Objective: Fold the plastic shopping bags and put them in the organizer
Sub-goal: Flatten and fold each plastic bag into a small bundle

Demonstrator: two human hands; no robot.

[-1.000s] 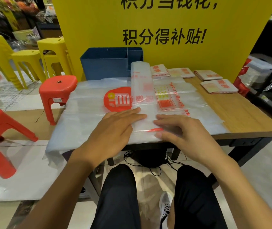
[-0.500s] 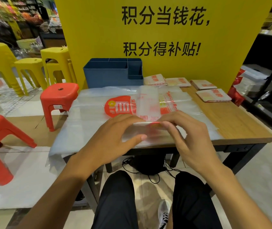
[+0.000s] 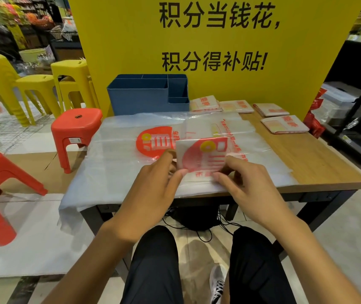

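Note:
A clear plastic shopping bag with a red and yellow logo, folded into a narrow strip (image 3: 203, 154), is lifted at its near end into a squarish fold. My left hand (image 3: 153, 185) pinches its left edge and my right hand (image 3: 243, 185) pinches its right edge. Under it a stack of flat clear bags (image 3: 118, 163) covers the left part of the wooden table (image 3: 320, 163). The blue organizer (image 3: 146, 99) with several compartments stands at the table's back edge. Several folded bags (image 3: 285, 124) lie at the back right.
A yellow sign board (image 3: 197, 40) rises behind the table. Red stools (image 3: 76, 126) and yellow stools (image 3: 41, 88) stand to the left. A dark shelf with boxes (image 3: 346, 106) is to the right. Cables lie under the table by my legs.
Both hands went from pressing the strip flat to pinching its near end and folding it up and away, so the logo now faces me. The view tilted up slightly.

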